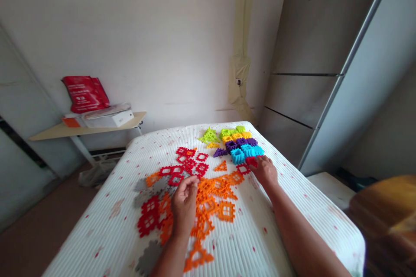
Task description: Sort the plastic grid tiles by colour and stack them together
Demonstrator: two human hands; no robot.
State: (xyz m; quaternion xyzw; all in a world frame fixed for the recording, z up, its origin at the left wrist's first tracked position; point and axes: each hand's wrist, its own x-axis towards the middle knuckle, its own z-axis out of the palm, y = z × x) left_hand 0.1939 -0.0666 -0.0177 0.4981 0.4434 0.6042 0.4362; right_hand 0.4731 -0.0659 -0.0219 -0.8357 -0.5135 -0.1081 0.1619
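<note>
My right hand reaches to the far right part of the table, its fingers on red building tiles beside the stacked coloured ones. Another red square tile lies just left of those fingers. Over the middle of the spread hangs my left hand, fingers curled in toward the thumb; whatever may be in them is hidden. Around it lie loose orange tiles, red tiles and grey tiles. Rows of light blue, purple, yellow and green tiles stand grouped behind my right hand.
A white quilted cloth covers the table. Loose green tiles lie at the far edge. A side table with a red bag and a white box stands left; a refrigerator rises on the right.
</note>
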